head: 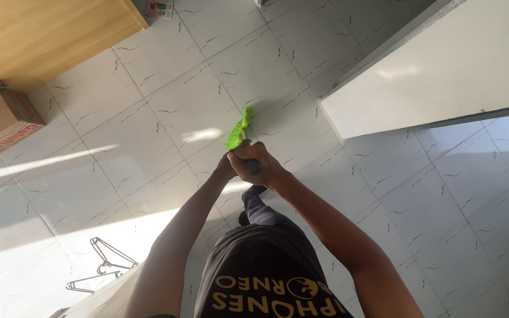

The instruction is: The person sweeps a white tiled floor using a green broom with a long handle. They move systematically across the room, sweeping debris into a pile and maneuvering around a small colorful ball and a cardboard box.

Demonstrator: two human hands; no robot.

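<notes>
arms outstretched | both hands (248, 162) grip closed on green broom (238, 131) handle

Floor (148, 118): large pale grey tiles with thin dark veining, grout lines running diagonally. Strong sunlight falls in bright bands across the tiles left of and below the hands (248, 162), with one small glare patch just left of them. A wooden cabinet (36, 35) stands far upper left; a brown cardboard box (4, 121) sits beside it. A white wall panel (443, 76) lies upper right. Wire clothes hangers (104, 265) lie on the floor lower left.
</notes>
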